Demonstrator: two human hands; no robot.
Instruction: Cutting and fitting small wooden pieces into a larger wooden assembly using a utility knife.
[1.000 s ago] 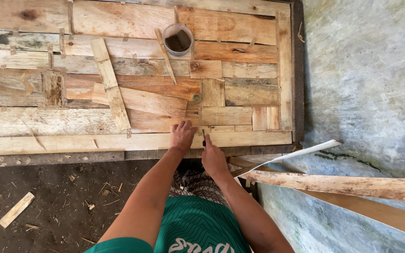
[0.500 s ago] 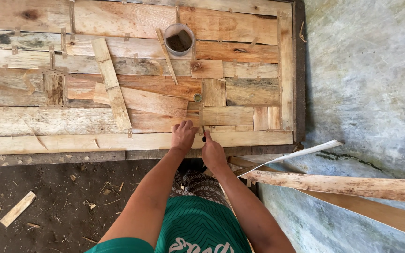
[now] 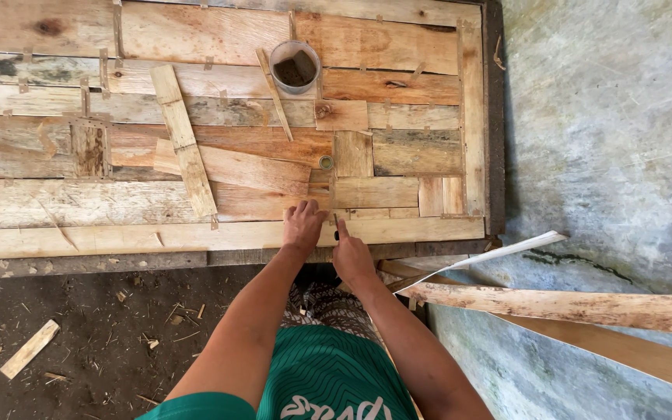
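Note:
A panel of patched wooden planks (image 3: 219, 187) lies in front of me. My left hand (image 3: 302, 225) rests flat on its pale bottom plank (image 3: 118, 237), fingers bent, near the panel's lower edge. Just to the right, my right hand (image 3: 351, 255) pinches a small dark thin thing (image 3: 337, 227) whose tip touches the same plank. I cannot tell what that thing is. The two hands are nearly touching.
A grey cup (image 3: 295, 66) with dark contents stands at the top of the panel. A loose slat (image 3: 184, 140) and a thin stick (image 3: 274, 93) lie across the planks. To the right are a white strip (image 3: 507, 250), a rough board (image 3: 569, 305) and grey concrete (image 3: 608, 140). A wood scrap (image 3: 29, 348) lies on the dirt.
Both hands stay at the same spot on the bottom plank. Only the view has shifted slightly.

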